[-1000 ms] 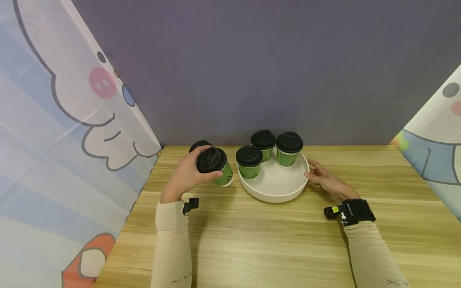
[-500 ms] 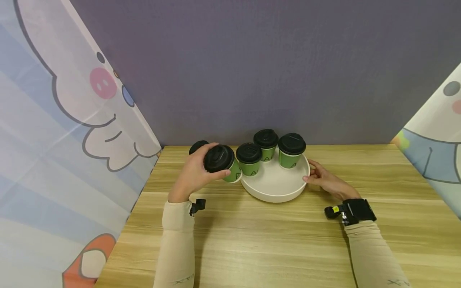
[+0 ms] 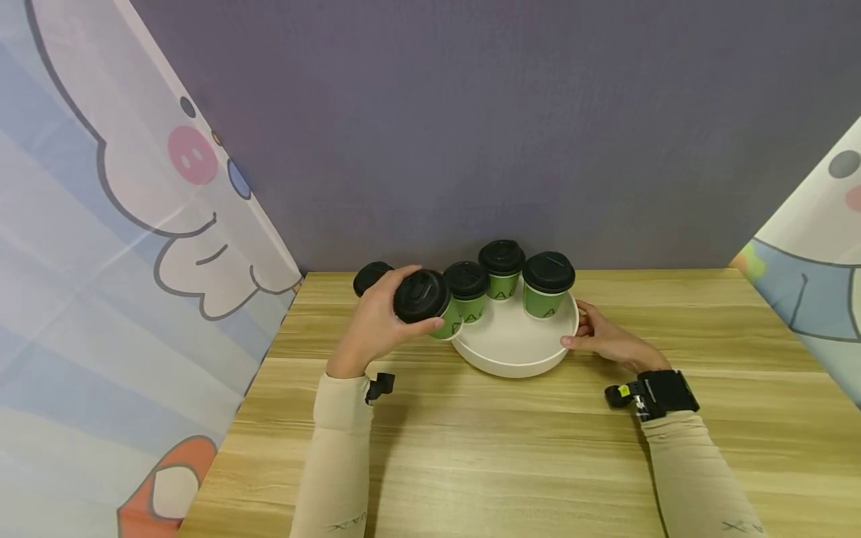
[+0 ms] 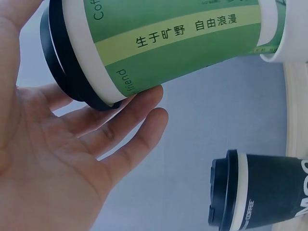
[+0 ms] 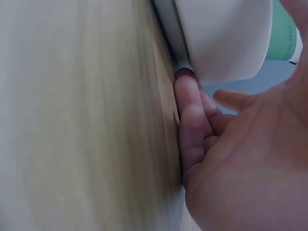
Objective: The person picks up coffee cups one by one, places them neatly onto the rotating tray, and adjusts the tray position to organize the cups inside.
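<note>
My left hand (image 3: 378,325) holds a green paper coffee cup (image 3: 449,323) by its black lid and upper side. The cup is near the left rim of a round white tray (image 3: 514,366); in the left wrist view (image 4: 178,41) its base overlaps a white edge, and I cannot tell whether they touch. On the tray stand three similar lidded green cups: left (image 3: 471,308), back (image 3: 503,287) and right (image 3: 542,302). My right hand (image 3: 608,340) grips the tray's right rim, thumb over the edge, other fingers low against its outside (image 5: 192,115).
A dark coffee cup (image 4: 274,190) with a black lid stands on the table behind my left hand, mostly hidden in the head view. The wooden table (image 3: 498,448) meets a grey wall panel (image 3: 498,134) behind the tray. Printed curtains hang at both sides.
My left hand has carried its cup rightward to the tray. The tray's cups have shifted clockwise, the left one backward, the others rightward, while my right thumb slid slightly toward me along the rim.
</note>
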